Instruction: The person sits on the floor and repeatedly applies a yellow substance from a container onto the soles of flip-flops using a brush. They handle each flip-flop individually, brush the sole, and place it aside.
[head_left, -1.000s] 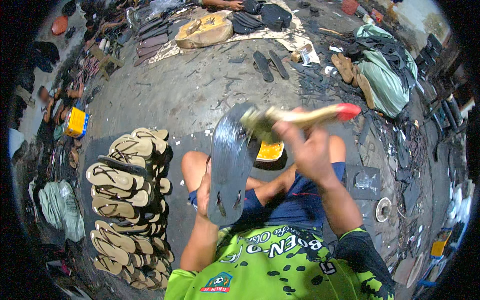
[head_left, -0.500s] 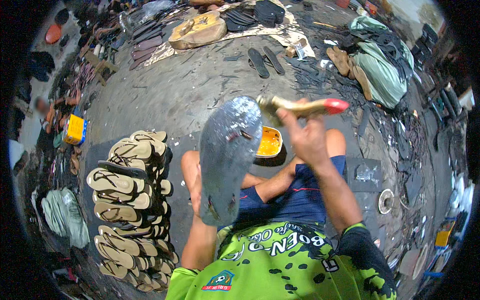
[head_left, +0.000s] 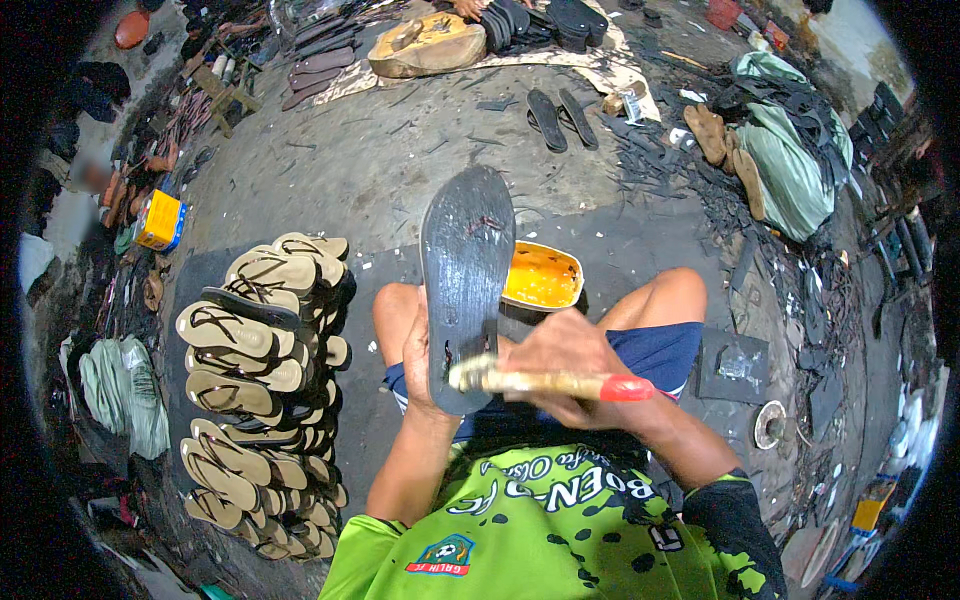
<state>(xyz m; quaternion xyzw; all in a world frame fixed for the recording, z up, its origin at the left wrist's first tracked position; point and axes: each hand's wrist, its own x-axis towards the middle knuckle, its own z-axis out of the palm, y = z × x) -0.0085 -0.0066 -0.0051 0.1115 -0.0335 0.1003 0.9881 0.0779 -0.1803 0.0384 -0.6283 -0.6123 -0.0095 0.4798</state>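
A dark flip-flop (head_left: 466,250) is held up with its underside showing, wet and shiny along the middle. My left hand (head_left: 416,355) grips its left edge near the heel; most of those fingers are hidden behind the sole. In my right hand (head_left: 568,358) is a paintbrush (head_left: 545,383) with a pale handle and red end, its bristles touching the heel area. Just beyond my right hand stands a pale tub (head_left: 577,264), holding yellow-orange glue-like paste (head_left: 545,275).
Stacked beige flip-flops (head_left: 228,330) stand at my left. Farther off lie a dark pair of sandals (head_left: 561,120), a wooden block (head_left: 428,52) and dark soles (head_left: 575,24), with another person's hand (head_left: 467,8) nearby. Green sacks (head_left: 790,165) and scraps lie at the right.
My right hand has brought the brush down and toward me, from the sole's upper end to its heel. The flip-flop is tilted differently. The view has shifted slightly.
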